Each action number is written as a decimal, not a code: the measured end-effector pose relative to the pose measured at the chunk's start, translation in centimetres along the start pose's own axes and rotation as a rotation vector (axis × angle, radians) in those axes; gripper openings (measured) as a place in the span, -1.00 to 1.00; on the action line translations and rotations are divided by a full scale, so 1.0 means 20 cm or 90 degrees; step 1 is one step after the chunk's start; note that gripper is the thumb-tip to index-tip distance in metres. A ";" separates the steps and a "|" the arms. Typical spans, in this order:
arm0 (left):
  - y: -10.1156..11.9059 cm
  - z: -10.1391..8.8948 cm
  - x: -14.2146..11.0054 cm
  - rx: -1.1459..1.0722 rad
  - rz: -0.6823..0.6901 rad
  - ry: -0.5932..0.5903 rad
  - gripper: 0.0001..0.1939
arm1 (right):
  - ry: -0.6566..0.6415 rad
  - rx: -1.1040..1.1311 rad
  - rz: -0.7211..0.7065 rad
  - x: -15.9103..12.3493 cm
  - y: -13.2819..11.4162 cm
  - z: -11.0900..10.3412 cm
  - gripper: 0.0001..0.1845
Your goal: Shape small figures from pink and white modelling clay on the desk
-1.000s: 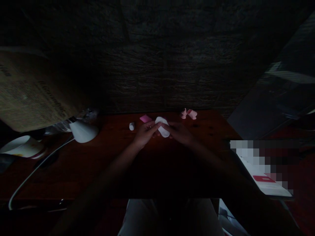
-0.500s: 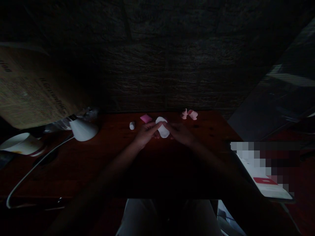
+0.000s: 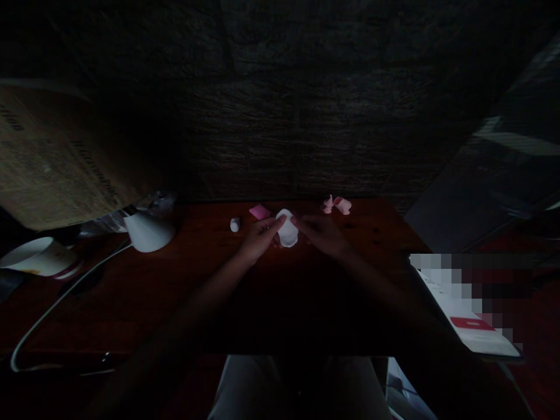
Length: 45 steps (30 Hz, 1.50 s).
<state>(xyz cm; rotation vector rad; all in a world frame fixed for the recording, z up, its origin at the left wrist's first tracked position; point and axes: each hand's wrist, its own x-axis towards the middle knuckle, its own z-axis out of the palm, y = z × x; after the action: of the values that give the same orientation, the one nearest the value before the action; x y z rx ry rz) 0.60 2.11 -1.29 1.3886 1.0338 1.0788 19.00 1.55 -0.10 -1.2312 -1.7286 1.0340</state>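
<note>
A flat, roundish piece of white modelling clay (image 3: pixel 287 233) is held up over the wooden table, between both hands. My left hand (image 3: pixel 257 238) pinches its left side, with the thumb pressed on the face. On the other side, my right hand (image 3: pixel 322 234) grips the upper right edge by thumb and fingers. The fingers behind the clay are mostly hidden, and the light is very dim. A pink, pillow-shaped piece (image 3: pixel 259 211) lies just behind my left hand. Left of it rests a small white lump (image 3: pixel 235 224).
Two pale pink, curled pieces, one small (image 3: pixel 328 204) and one wider (image 3: pixel 342 205), lie by the dark wall (image 3: pixel 280 116). At left stand a lamp with a white base (image 3: pixel 150 232) and printed shade (image 3: pixel 56 157), and a paper cup (image 3: pixel 39 256). A lit screen (image 3: pixel 472 324) is at right.
The white clay has shifted slightly left in my hands. My thumbs are a little farther apart, with more of its face showing between them.
</note>
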 end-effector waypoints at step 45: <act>0.00 0.02 -0.03 0.046 -0.017 -0.167 -0.60 | 0.074 0.161 -0.029 0.01 -0.01 0.01 -0.55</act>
<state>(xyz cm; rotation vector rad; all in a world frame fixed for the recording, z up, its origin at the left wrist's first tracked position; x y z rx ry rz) 0.95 1.49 -1.44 1.5239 0.9038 0.8211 18.73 1.64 0.04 -1.0650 -1.4800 1.0933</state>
